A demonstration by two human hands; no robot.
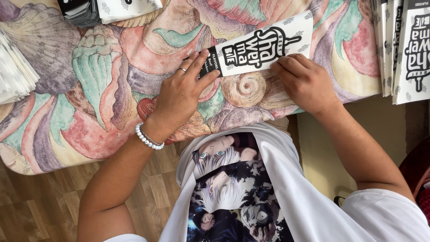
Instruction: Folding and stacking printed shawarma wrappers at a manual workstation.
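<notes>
A long flat white paper sleeve with black printed lettering (260, 47) lies tilted on a colourful seashell-patterned cloth (103, 89). My left hand (181, 92), with a ring and a white bead bracelet, presses its fingers flat on the sleeve's black left end. My right hand (304, 83) has its fingers curled on the sleeve's lower edge near the middle, pressing the paper down. Both hands touch the sleeve; neither lifts it off the cloth.
Stacks of similar printed sleeves (405, 49) lie at the right edge. A pile of white folded paper (13, 71) sits at the far left. More stacked sleeves (107, 10) rest at the top. Wooden floor (148, 201) shows below the cloth's edge.
</notes>
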